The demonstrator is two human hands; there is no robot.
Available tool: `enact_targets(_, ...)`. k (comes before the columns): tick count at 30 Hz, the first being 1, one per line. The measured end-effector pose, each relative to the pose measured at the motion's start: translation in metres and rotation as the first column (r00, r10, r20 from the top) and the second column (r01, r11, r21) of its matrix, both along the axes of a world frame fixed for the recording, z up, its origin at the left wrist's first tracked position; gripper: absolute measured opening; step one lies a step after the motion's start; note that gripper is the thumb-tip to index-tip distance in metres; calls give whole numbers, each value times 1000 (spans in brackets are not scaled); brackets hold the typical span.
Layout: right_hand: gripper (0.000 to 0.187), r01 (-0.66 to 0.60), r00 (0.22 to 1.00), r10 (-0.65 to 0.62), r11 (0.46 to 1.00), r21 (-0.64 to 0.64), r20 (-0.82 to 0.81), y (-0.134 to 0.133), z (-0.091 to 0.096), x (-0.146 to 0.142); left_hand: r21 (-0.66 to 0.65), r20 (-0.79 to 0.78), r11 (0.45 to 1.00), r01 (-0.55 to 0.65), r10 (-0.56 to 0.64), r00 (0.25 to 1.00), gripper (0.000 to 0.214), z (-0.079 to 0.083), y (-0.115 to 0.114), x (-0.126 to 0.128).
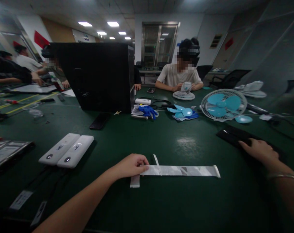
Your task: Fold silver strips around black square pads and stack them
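Note:
My left hand (134, 165) pinches the left end of a flat, grey-white ribbon cable (183, 170) between thumb and fingers. The cable lies straight across the green table, with a pale bar at its right end and a narrow strip sticking up near my fingers. A short folded flap of it shows below my hand. At the right, my right hand (261, 151) is closed over the near side of a long, flat black pouch (230, 134). Some of its fingertips are hidden behind the hand.
Two white power banks (75, 150) with cords lie at the left, near a black computer case (95, 77). A phone (98, 121), blue gloves (148, 111), blue fan blades (182, 111) and a fan head (223, 105) lie farther back. A person (179, 74) sits opposite.

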State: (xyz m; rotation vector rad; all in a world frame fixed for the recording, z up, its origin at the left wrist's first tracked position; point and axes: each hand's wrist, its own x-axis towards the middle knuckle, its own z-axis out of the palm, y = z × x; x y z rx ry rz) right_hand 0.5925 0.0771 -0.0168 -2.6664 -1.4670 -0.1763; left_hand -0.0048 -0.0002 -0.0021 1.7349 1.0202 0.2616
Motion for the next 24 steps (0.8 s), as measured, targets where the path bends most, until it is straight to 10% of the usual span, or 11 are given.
enact_targets(10, 61, -393, 918, 389, 918, -55, -78, 12, 5, -102, 149, -53, 988, 51, -43, 998, 26, -4, -2, 1)
enact_targets(24, 64, -877, 449, 820, 480, 0, -356, -31, 25, -291, 284, -120, 953, 103, -71, 990, 28, 1, -7, 3)
